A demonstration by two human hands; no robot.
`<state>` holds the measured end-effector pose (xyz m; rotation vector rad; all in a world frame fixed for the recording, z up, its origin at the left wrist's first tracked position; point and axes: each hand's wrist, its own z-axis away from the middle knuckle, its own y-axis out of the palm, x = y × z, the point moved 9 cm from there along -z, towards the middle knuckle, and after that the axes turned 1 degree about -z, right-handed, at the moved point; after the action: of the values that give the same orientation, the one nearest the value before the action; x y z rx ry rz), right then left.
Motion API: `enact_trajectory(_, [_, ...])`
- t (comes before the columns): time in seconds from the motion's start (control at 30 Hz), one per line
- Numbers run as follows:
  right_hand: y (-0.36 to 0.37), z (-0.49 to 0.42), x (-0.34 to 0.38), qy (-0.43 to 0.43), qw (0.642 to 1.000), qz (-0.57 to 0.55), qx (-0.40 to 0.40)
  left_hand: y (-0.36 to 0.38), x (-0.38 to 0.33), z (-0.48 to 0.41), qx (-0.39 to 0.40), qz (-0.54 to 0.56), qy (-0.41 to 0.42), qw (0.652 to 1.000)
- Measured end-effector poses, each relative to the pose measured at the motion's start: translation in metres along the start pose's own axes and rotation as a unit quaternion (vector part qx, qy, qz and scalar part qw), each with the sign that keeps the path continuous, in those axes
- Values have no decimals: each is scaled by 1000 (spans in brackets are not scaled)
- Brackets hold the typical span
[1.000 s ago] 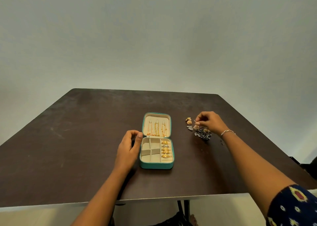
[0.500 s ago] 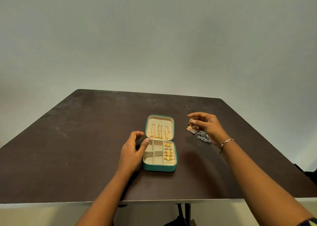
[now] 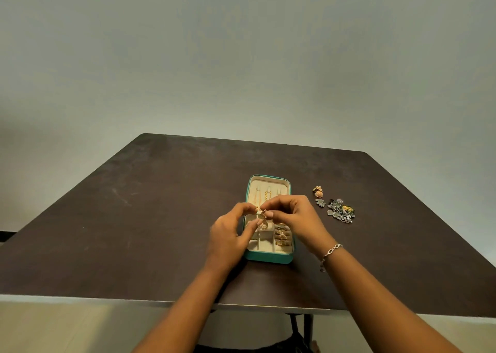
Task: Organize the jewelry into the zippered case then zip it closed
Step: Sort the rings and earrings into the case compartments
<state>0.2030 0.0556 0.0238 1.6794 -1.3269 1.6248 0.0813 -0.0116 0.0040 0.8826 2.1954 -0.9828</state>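
I've carried a gold earring (image 3: 263,222) from the pile at 2 o'clock (image 3: 338,210) over the open case (image 3: 268,257), right hand (image 3: 294,217) and left hand (image 3: 230,234) both pinching it, ready to stow.

Head-worn view, downward over table (image 3: 161,218)

1. Open zippered case (image 3: 269,256) lies on table (image 3: 134,218), right of centre, lid (image 3: 268,185) behind the tray.
2. Chains (image 3: 267,194) sit in lid; rings (image 3: 282,236) in tray's right column.
3. Left hand (image 3: 228,237) and right hand (image 3: 295,218) meet above the case, a dangling earring (image 3: 263,222) between their fingertips.
4. Loose earring (image 3: 318,192) lies on table right of case; jewelry pile (image 3: 339,210) just beside it, nearer and further right.
5. Bracelet (image 3: 330,253) around right wrist.
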Motion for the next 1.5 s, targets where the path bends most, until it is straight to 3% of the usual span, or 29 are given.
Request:
enact_trajectory(0.4, [4, 5, -10, 1, 998, 56, -43, 1, 2, 0, 8, 19, -7, 1000])
enact_trajectory(0.57, [-11, 5, -8, 3, 998, 30, -53, 2, 3, -1, 7, 34, -19, 999])
enact_trajectory(0.8, [-131, -28, -35, 49, 957, 142, -247, 3, 13, -2, 2, 58, -52, 997])
enact_trajectory(0.9, [-169, -47, -52, 87, 930, 216, -284, 3, 16, -2, 3, 56, -55, 997])
enact_trajectory(1.23, [-171, -85, -96, 191, 916, 298, -191, 4, 16, -2, 2, 46, -48, 998])
enact_trajectory(1.5, [-167, -83, -101, 201, 921, 270, -197, 4, 17, -2, -1, 50, -49, 998])
